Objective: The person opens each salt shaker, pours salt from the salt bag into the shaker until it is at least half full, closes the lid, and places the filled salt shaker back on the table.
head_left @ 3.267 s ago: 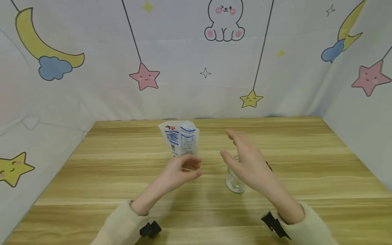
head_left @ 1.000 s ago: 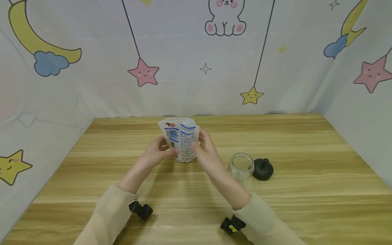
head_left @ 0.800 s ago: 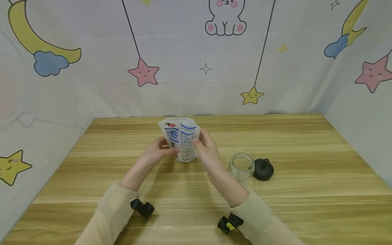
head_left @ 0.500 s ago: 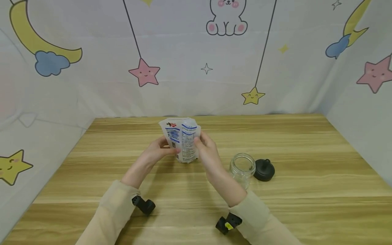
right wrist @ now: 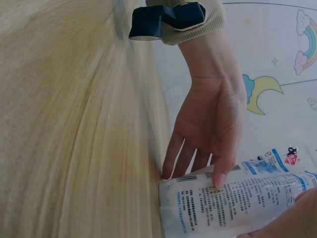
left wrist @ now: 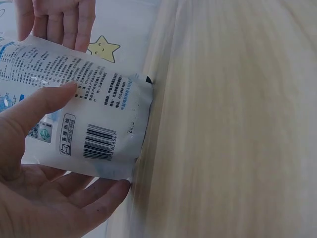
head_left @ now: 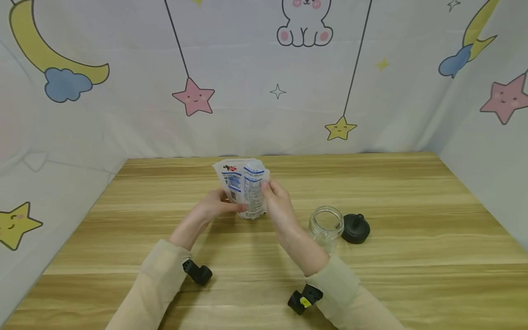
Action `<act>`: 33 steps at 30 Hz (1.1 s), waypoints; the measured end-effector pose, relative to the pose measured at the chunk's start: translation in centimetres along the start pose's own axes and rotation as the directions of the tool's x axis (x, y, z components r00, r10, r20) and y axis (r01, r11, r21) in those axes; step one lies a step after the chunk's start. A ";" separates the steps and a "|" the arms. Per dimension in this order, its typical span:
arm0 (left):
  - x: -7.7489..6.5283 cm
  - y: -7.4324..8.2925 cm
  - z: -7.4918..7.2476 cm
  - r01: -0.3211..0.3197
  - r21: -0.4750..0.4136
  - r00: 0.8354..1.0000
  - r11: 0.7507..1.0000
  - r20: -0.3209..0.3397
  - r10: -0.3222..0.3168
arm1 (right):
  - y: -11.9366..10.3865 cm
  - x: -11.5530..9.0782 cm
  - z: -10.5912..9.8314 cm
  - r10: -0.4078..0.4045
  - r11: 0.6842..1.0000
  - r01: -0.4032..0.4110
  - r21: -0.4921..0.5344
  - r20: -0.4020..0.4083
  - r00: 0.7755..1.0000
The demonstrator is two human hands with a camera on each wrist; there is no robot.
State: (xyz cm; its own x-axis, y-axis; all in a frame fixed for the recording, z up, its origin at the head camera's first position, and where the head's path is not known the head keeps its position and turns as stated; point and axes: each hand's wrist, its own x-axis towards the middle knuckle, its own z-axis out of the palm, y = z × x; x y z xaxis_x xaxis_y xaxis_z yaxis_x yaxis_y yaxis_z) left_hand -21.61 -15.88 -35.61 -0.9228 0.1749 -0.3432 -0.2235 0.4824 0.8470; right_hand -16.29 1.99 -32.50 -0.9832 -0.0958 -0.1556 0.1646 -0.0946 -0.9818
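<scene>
A white plastic pouch [head_left: 249, 188] with blue and black print stands upright on the wooden table, its top edges flared. From its left side my left hand [head_left: 211, 206] holds it low, thumb across the printed front and fingers reaching round behind. My right hand [head_left: 281, 206] grips the right edge higher up, with the thumb on the front and the fingers behind. Close up in the left wrist view, the pouch [left wrist: 99, 109] shows a barcode and its bottom edge at the tabletop. Parts of my right-hand fingers [left wrist: 62, 22] appear beyond it.
An open glass jar [head_left: 326, 224] stands to the right of my right forearm, which lies near it. Close beside the jar is a black lid [head_left: 355, 228] with a knob. A white printed cloth [head_left: 247, 68] hangs behind the table [head_left: 412, 206] and along its sides.
My right hand has left the jar's side and both hands have come to the pouch. Lately my left thumb has slid slightly down and right, while my right hand has shifted slightly up the edge.
</scene>
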 end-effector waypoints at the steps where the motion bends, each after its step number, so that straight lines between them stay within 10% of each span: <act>1: 0.0 0.0 0.1 -0.006 0.001 1.000 1.000 0.002 0.006 | 0.1 0.0 0.0 0.006 1.000 -0.006 -0.002 -0.004 1.000; 33: 0.6 -0.4 1.4 -0.041 0.108 0.994 0.993 -0.098 0.052 | 0.4 0.5 0.1 0.019 1.000 -0.019 0.011 -0.013 1.000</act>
State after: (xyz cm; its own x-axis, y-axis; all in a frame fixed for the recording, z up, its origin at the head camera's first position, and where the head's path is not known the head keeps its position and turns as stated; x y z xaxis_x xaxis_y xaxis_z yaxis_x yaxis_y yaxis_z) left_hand -21.65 -14.79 -36.68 -0.9594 0.1148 -0.2577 -0.1505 0.5643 0.8117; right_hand -16.65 1.77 -32.99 -0.9808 -0.0844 -0.1757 0.1840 -0.1033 -0.9775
